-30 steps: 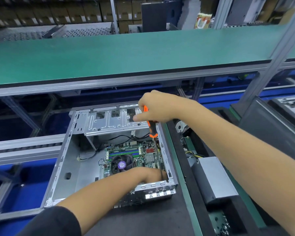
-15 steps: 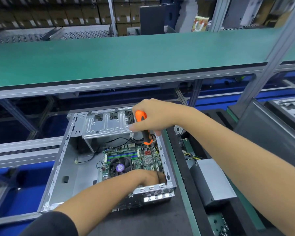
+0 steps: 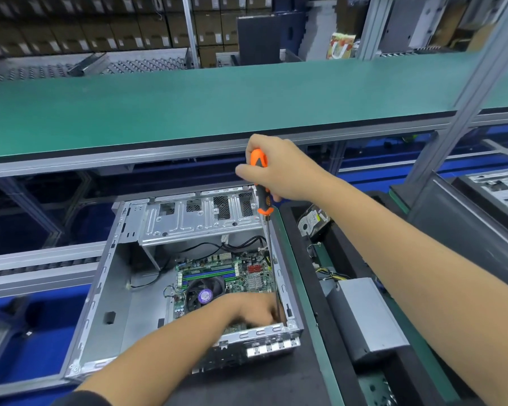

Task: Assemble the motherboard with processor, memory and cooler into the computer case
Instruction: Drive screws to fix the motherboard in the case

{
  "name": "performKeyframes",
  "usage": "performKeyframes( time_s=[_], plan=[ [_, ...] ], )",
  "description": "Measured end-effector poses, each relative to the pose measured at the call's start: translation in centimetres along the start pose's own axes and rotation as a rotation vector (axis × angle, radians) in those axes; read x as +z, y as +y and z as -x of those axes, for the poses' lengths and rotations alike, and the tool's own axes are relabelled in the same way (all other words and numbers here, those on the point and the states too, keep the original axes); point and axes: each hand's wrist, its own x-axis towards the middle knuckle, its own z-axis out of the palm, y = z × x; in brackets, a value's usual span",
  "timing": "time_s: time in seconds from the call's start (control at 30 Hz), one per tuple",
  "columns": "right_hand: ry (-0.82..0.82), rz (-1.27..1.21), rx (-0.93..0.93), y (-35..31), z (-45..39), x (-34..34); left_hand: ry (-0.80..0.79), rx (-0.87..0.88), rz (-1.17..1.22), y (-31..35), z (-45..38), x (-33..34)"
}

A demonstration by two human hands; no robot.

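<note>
An open grey metal computer case (image 3: 109,288) lies on the black mat. Inside it sits the green motherboard (image 3: 232,273) with blue memory slots and a black round cooler fan (image 3: 204,294). My right hand (image 3: 279,171) grips the orange and black handle of a long screwdriver (image 3: 261,183), held upright; its thin shaft runs down along the case's right wall to the board's near right corner. My left hand (image 3: 252,310) reaches into the case and rests curled at that corner, around the shaft's tip; what its fingers hold is hidden.
A green-topped shelf (image 3: 217,106) spans overhead behind the case. To the right, a black tray holds a hard drive (image 3: 313,221) and a grey power supply (image 3: 364,315) with cables. Roller rails (image 3: 41,259) run at left. Another case (image 3: 499,191) sits far right.
My right hand has lifted the screwdriver handle higher and stood it more upright. My left hand stays at the board's near right corner.
</note>
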Motion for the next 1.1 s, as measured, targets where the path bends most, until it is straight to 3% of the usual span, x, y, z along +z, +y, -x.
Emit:
performKeyframes(
  time_s=[0.13,0.23,0.3,0.5,0.67,0.77,0.9,1.0,1.1],
  plan=[
    [0.08,0.006,0.014,0.0,-0.6,-1.0,0.047,0.021,0.271,-0.4,1.4,-1.4],
    [0.167,-0.003,0.018,-0.1,-1.2,-1.2,-0.001,0.145,0.431,-0.6,2.0,-1.8],
    [0.264,0.012,0.011,-0.5,-1.8,-1.5,0.05,0.198,0.512,-0.6,2.2,-2.1],
    [0.554,-0.125,-0.092,-2.5,-2.5,-4.1,0.356,0.217,0.744,-1.8,3.7,-4.4],
    [0.75,-0.21,-0.022,-1.8,-2.2,-8.0,0.824,0.116,1.009,-3.6,6.1,-10.3],
    [0.569,-0.287,0.106,0.2,-1.3,-9.5,1.055,0.066,1.098,-4.3,6.8,-14.3],
    [-0.084,-0.179,0.287,3.8,1.2,-10.1,1.167,-0.02,1.087,-5.9,6.3,-16.3],
    [-0.534,-0.053,0.384,6.4,2.9,-7.9,1.168,-0.07,0.905,-5.9,5.3,-16.9],
    [-0.698,0.062,0.413,8.3,4.3,-4.9,1.166,-0.088,0.623,-4.5,4.6,-17.9]
  ],
)
